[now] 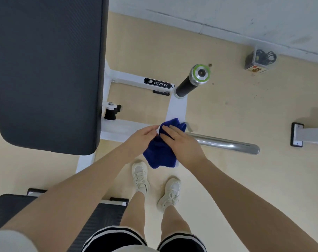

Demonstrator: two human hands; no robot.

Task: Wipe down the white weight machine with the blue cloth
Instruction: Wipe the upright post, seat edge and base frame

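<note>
Both hands meet at the blue cloth [159, 151], bunched over the white weight machine [176, 108] frame beside a chrome bar [225, 143]. Right hand [180, 142] lies on it, fingers nearly straight; left hand [141, 137] pinches its edge with curled fingers.

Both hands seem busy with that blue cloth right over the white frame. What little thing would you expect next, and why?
Probably pressing the blue cloth down onto the white frame just beyond it and starting a stroke. The left hand pinches one edge while the right hand lies over the cloth, so it looks bunched and gathered rather than spread flat on the machine. The bare white bar sits directly ahead.
</note>
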